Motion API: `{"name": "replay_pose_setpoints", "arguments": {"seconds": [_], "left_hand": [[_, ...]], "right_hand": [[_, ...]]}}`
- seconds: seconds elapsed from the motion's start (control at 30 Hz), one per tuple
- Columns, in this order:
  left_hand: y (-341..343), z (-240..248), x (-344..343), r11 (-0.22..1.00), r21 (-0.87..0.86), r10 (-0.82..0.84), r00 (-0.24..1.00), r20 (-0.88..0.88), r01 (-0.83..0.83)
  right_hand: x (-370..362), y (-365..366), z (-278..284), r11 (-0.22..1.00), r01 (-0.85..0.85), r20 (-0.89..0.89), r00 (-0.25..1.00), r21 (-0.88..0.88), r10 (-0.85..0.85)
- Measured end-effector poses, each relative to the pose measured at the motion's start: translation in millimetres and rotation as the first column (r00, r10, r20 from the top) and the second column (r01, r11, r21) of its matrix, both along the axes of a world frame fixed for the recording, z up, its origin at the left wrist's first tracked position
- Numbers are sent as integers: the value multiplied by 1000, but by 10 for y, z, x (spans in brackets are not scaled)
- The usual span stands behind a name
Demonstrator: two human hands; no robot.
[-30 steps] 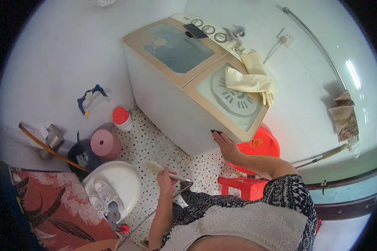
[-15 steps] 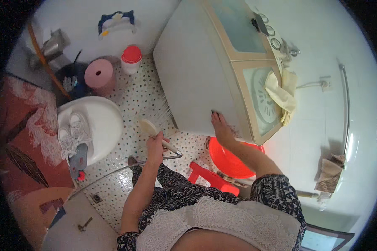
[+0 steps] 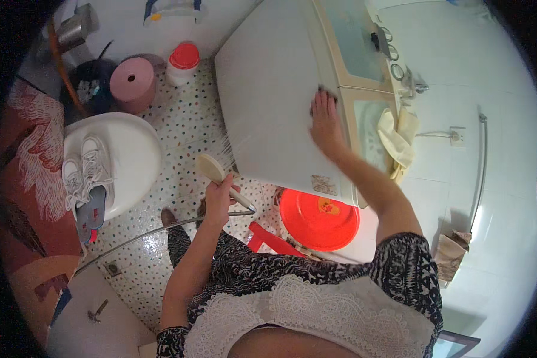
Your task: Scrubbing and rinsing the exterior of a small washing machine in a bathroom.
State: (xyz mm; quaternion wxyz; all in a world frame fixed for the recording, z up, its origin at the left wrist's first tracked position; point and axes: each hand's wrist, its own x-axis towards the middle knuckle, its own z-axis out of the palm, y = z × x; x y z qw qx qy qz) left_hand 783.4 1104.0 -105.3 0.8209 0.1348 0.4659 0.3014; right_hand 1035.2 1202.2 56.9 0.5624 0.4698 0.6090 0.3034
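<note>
My left hand is wrapped around the handle of a cream shower head. Water jets spray from it toward the lower side of a white twin-tub washing machine. A metal hose runs from its handle to the lower left. Higher up that same side panel, near the beige top edge, my right hand presses a small dark pad against the surface. Most of the pad is hidden under my fingers. Pale yellow rubber gloves lie over the machine's top.
A red basin and a red stool are close to my legs. White shoes and grey insoles rest on a white toilet lid. Beyond are a pink paper roll and a red-lidded tub. The speckled floor looks wet.
My right hand has slid the dark pad up and farther along the panel, uncovering a patterned sticker. My left hand still holds the spraying shower head. The whole view has shifted slightly.
</note>
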Motion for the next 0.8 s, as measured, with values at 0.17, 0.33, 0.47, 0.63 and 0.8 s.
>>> {"name": "replay_pose_setpoints", "arguments": {"seconds": [0.17, 0.33, 0.47, 0.63, 0.8], "left_hand": [[-4, 70, -98, 1000, -12, -22, 1000, -6, 22], [-25, -74, -156, 1000, -29, -6, 1000, 2, 6], [28, -254, -100, 1000, -28, -10, 1000, -26, 9], [-9, -436, -185, 999, -34, -33, 998, -59, 31], [-150, -515, -275, 996, -85, 2, 1000, -28, -4]], "right_hand": [[-22, -1123, -42, 969, 176, -217, 953, -171, -211], [15, 158, -293, 999, 24, -154, 988, 39, -18], [101, 684, -399, 985, -100, -184, 975, 141, 126], [239, -918, -882, 984, -1, -339, 939, -175, -59], [280, -1636, -1155, 930, 99, -525, 802, -353, -285]]}}
